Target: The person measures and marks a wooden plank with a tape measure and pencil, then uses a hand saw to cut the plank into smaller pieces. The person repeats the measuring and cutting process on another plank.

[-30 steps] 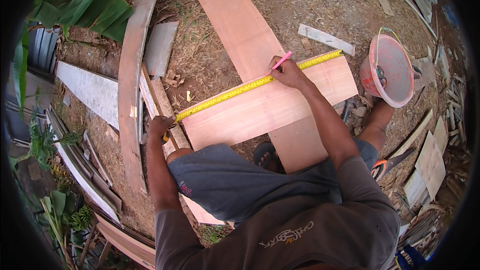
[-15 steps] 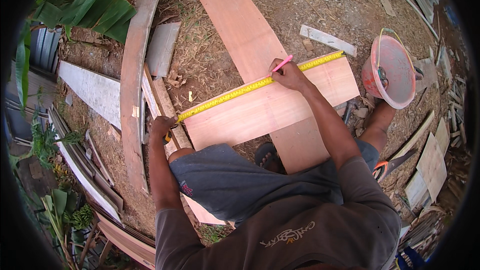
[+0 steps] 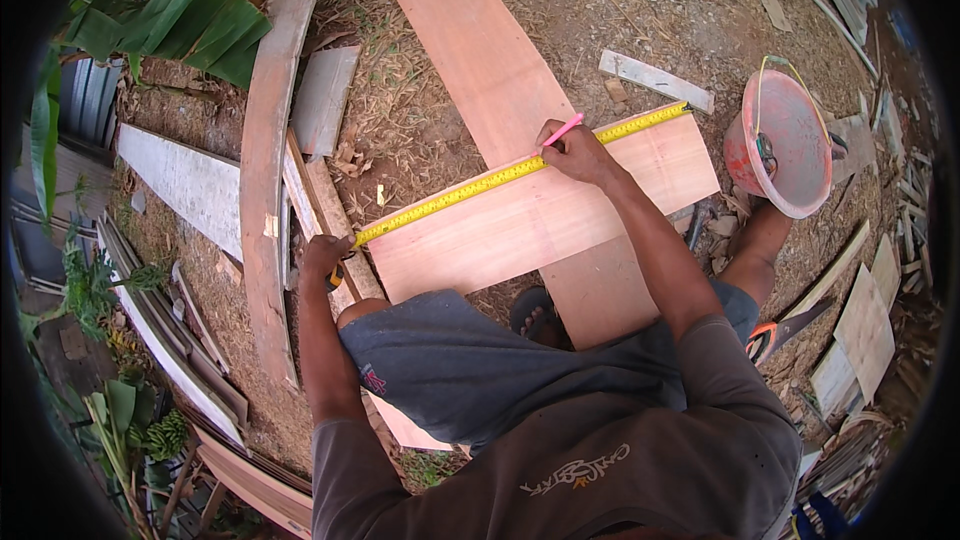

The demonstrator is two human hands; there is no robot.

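Observation:
A yellow tape measure (image 3: 440, 202) is stretched along the far edge of a pale wooden board (image 3: 480, 245), its end hooked at the board's right side. My left hand (image 3: 325, 256) is closed round the tape's dark case, just off the board's left end. Over the middle of the tape, my right hand (image 3: 577, 153) pinches a pink pencil-like marker (image 3: 563, 129); its lower end is hidden by my fingers. The pale board lies across a longer plank (image 3: 490, 50) running away from me.
A reddish bucket (image 3: 740, 145) holding small items stands at the right. An orange-handled saw (image 3: 765, 340) lies beside my right leg. Long weathered boards (image 3: 270, 130) and a grey-white plank (image 3: 190, 180) lie at the left. A short whitish strip (image 3: 655, 80) rests beyond the tape.
My right hand and the pink marker have shifted very slightly to the left along the tape. The left hand, tape and board stay in place.

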